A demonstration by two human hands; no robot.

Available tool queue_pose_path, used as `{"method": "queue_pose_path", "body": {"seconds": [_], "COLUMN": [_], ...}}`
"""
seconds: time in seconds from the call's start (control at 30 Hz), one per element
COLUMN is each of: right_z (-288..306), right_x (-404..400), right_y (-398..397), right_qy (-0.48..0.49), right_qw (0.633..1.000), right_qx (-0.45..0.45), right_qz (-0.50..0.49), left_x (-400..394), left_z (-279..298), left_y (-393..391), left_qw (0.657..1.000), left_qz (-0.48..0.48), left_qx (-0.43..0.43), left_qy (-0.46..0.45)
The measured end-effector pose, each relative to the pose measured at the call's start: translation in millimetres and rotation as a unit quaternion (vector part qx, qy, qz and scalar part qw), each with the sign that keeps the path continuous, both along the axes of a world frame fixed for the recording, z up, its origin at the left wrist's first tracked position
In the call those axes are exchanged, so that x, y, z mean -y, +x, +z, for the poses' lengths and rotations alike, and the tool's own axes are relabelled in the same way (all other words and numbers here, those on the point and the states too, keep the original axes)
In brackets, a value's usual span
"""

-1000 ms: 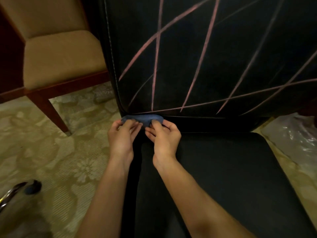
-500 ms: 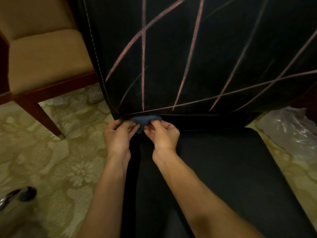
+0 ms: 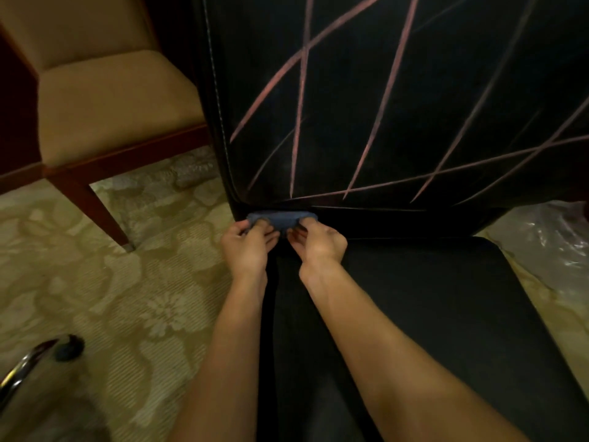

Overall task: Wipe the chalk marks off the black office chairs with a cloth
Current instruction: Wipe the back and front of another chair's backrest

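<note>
Fingers [image 3: 264, 230] of both hands curl onto one blue cloth [image 3: 282, 217], pinching it at the black chair [image 3: 414, 314]'s backrest base. Left hand [image 3: 248, 247] and right hand [image 3: 320, 240] sit side by side, forearms extended. About eight pink chalk marks [image 3: 384, 100] cross the backrest; one tan chair [image 3: 105, 94] stands left.

Dim warm light; soft blur throughout; wide-angle bending at edges.

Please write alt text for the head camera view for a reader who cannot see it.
Left hand and right hand grip a blue cloth at the bottom left of a black chair backrest crossed by pink chalk marks. A tan chair stands left on patterned carpet.
</note>
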State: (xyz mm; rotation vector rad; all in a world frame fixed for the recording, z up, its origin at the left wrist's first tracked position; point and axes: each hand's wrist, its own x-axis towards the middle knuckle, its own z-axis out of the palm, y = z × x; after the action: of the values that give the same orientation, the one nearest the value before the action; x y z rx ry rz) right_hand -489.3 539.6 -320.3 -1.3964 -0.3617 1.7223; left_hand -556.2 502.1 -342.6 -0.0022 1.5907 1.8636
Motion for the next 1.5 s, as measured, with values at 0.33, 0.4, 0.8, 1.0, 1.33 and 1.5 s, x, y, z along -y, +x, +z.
{"method": "queue_pose_path", "body": {"seconds": [0.33,0.4,0.8,1.0,1.33,1.5], "right_z": [48,49,25,48,22,32], "right_x": [24,20,-4,3,-34,-26], "right_y": [25,23,36,68,71,81], "right_qy": [0.099,0.096,0.039,0.136,0.041,0.038], "right_qw": [0.992,0.993,0.998,0.987,0.997,0.997], "right_qx": [-0.083,-0.075,-0.046,-0.087,-0.044,-0.044], "right_qz": [0.008,0.008,-0.008,-0.005,-0.043,-0.046], "left_x": [25,21,-6,2,-37,-29], "left_z": [50,50,22,58,27,35], "left_y": [11,15,33,55,76,84], "left_qw": [0.993,0.994,0.998,0.991,0.997,0.996], "left_qz": [-0.016,0.009,0.007,-0.02,0.0,-0.006], "left_qx": [-0.031,-0.053,0.036,-0.038,0.07,0.074], "left_qy": [0.113,0.097,0.059,0.124,0.036,0.056]}}
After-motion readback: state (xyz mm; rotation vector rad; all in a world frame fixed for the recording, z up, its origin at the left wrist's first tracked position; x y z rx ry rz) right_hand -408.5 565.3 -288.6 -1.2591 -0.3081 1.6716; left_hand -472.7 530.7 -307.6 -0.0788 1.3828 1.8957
